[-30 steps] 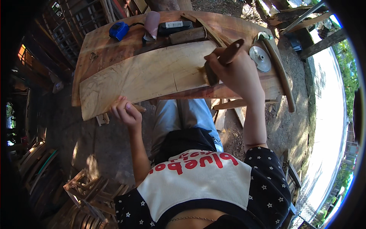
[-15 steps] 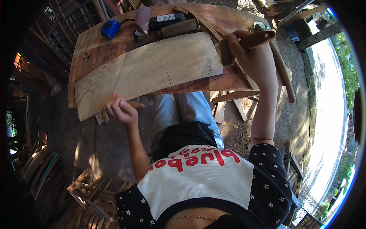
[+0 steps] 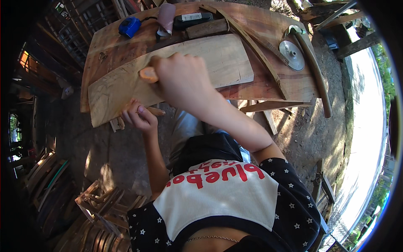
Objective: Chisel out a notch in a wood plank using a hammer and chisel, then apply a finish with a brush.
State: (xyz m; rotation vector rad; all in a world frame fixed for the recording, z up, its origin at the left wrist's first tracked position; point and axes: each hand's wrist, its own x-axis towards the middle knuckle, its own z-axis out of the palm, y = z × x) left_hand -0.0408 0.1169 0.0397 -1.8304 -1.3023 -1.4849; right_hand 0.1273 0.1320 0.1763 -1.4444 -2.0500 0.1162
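Note:
A pale, slightly curved wooden board (image 3: 222,59) lies across the reddish wooden table (image 3: 98,44), its left end reaching past the front edge. My left hand (image 3: 140,115) is closed on the board's near edge toward the left end. Over the board's middle, my right hand (image 3: 182,77) is wrapped round a flat paintbrush (image 3: 148,74). Only the end of its wooden handle shows, pointing left; my hand hides the bristles, so I cannot tell whether they touch the wood.
Behind the board lie a blue tape measure (image 3: 129,27), a pinkish roll (image 3: 166,19), a black case (image 3: 193,21) and a wooden block (image 3: 208,28). To the right are wooden strips (image 3: 256,46), a metal disc (image 3: 291,55) and a long-handled tool (image 3: 312,71). Wood scraps (image 3: 268,119) lie below.
My right hand has swung left with the paintbrush, from beyond the board's right end to over its middle. The metal disc has come into sight. My left hand keeps its hold.

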